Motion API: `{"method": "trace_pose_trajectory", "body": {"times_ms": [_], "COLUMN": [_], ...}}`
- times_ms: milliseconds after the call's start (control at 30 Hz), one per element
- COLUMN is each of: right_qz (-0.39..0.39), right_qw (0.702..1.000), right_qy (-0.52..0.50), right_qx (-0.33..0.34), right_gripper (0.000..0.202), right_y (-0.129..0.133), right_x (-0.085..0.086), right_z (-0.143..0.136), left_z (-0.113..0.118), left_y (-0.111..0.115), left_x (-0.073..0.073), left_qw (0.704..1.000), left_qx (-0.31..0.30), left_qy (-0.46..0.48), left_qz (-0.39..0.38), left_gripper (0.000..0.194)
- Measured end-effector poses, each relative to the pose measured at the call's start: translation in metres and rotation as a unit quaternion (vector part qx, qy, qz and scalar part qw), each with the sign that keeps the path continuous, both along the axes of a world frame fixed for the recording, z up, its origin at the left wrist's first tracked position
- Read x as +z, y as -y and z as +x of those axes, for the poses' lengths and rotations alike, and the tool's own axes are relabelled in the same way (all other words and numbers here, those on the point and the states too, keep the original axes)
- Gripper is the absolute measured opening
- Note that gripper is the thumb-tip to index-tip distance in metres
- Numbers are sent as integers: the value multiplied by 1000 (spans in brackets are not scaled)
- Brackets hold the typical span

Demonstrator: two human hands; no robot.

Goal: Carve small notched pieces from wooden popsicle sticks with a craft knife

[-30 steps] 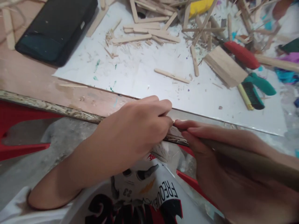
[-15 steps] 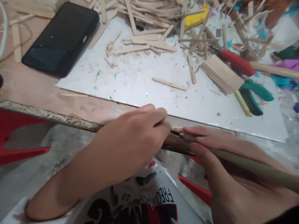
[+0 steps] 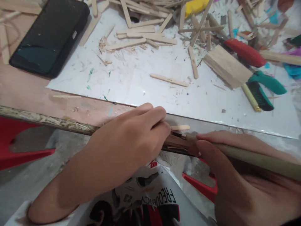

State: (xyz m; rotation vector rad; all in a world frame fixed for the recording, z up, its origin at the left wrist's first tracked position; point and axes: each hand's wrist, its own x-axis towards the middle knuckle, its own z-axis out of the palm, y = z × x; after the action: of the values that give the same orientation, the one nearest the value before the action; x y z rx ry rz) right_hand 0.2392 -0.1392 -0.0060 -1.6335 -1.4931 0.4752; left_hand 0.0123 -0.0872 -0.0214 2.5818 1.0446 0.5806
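While the left hand [image 3: 131,135] bent over the near edge of the worktop [image 3: 28,83], its fingers were folded down on a wooden stick [image 3: 180,127], whose pale rounded end stuck out to the right (how the fingertips gripped the rest could not be seen). The right hand [image 3: 237,175] held a slim tool [image 3: 254,156], thumb and fingers closed on its round handle near the front.

The left hand was the nearer one, touching the stick; the right fingertips stood just beyond the free end, apart from it. What showed of the stick lay with its long axis almost side to side. The tool's handle slanted from the lower right up toward the left hand, and its dark metal tip [image 3: 178,134] pointed left, at the left fingers, just on the person's side of the stick. Whether tip and stick met was hidden by those fingers.

Farther from the person, a white sheet [image 3: 131,81] covered part of the worktop, with a loose stick [image 3: 168,80] and a wooden block [image 3: 227,66] on it.
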Motion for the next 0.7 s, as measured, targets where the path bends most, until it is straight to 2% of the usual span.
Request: {"method": "trace_pose_trajectory", "body": {"times_ms": [100, 200, 400, 500, 600, 700], "right_qz": [-27, -10, -11, -5, -14, 4], "right_qw": [999, 997, 999, 998, 993, 983], "right_qy": [38, 74, 2, 45, 93, 120], "right_qx": [-2, 4, 43, 44, 70, 137], "right_gripper": [4, 5, 8, 4, 5, 15], "right_y": [3, 1, -4, -4, -8, -16], "right_x": [4, 5, 3, 6, 10, 11], "right_z": [5, 11, 5, 6, 14, 23], "left_z": [0, -1, 0, 0, -1, 0], "left_y": [0, 0, 1, 3, 3, 3], "left_x": [0, -1, -2, -1, -1, -2], "left_qw": [1000, 1000, 1000, 1000, 1000, 1000], "left_qx": [-1, -1, 1, 6, 7, 10], "left_qy": [5, 9, 8, 10, 18, 17], "left_qz": [-1, -1, 0, -2, -8, -9], "left_gripper": [24, 21, 22, 22, 21, 21]}}
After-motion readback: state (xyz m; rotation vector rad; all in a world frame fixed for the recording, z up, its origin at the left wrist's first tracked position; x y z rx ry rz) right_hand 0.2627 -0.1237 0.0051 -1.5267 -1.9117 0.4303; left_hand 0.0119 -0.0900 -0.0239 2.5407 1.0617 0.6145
